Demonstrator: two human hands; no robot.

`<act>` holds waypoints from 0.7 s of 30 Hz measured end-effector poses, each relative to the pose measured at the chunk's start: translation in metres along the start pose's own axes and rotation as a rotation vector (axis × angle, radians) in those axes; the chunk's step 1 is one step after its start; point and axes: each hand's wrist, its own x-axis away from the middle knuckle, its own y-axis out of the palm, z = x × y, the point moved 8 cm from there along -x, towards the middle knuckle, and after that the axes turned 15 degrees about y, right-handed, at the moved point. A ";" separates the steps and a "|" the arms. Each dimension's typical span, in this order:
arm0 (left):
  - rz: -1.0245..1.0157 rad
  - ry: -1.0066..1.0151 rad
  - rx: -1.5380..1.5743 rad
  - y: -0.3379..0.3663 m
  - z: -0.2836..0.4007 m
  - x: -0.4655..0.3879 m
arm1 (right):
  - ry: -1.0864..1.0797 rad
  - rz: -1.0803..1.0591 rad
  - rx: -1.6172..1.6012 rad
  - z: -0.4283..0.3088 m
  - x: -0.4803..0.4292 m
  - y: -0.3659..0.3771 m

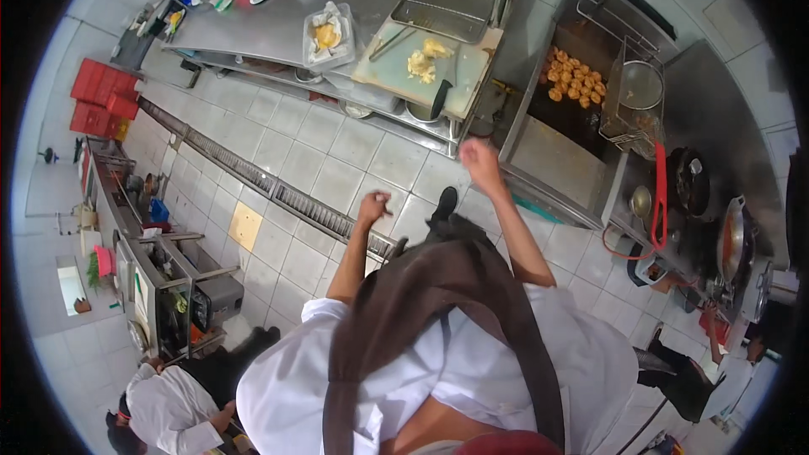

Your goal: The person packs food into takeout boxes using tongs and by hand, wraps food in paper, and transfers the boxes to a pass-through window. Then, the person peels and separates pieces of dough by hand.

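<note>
My left hand is over the tiled floor with its fingers curled and nothing seen in it. My right hand, slightly blurred, is between the steel table's corner and the deep fryer, and I see no object in it. Beyond my hands is a cutting board with a pale yellow chopped food and a black-handled knife. Round browned pieces of food float in the dark oil of the fryer at the right. A wire fry basket with a red handle rests at the fryer's right side.
A wire rack on a tray and a plastic tub are on the steel table. A wok and a black pan are at the right. Co-workers are at lower left and lower right. A drain grate crosses the floor.
</note>
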 end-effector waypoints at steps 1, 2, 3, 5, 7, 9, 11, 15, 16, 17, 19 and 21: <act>0.067 0.019 0.046 -0.020 0.035 -0.019 | -0.026 0.023 0.013 -0.038 -0.020 0.004; 0.140 0.130 -0.057 -0.042 0.063 -0.041 | -0.058 0.041 0.026 -0.086 -0.038 0.005; 0.193 0.237 -0.159 -0.058 0.088 -0.058 | -0.081 0.065 0.026 -0.113 -0.058 0.005; 0.288 0.417 -0.370 -0.079 0.156 -0.096 | -0.087 0.085 0.035 -0.129 -0.099 0.009; 0.310 0.563 -0.333 -0.085 0.212 -0.137 | 0.037 0.071 0.174 -0.126 -0.137 0.020; 0.331 0.809 -0.410 -0.076 0.274 -0.173 | 0.064 0.060 0.191 -0.115 -0.159 0.028; 0.282 0.889 -0.565 -0.063 0.316 -0.209 | 0.094 0.107 0.158 -0.104 -0.158 0.031; 0.047 0.782 -0.858 -0.047 0.297 -0.286 | 0.288 0.159 0.068 -0.050 -0.156 0.053; -0.089 0.727 -0.858 -0.038 0.293 -0.296 | 0.380 0.160 -0.022 -0.042 -0.151 0.054; -0.123 0.742 -0.843 -0.037 0.292 -0.296 | 0.469 0.165 -0.114 -0.035 -0.145 0.055; -0.163 0.823 -0.632 -0.048 0.311 -0.299 | 0.474 0.265 -0.139 -0.009 -0.142 0.062; -0.120 0.871 -0.307 -0.066 0.291 -0.315 | 0.451 0.265 -0.197 0.002 -0.153 0.085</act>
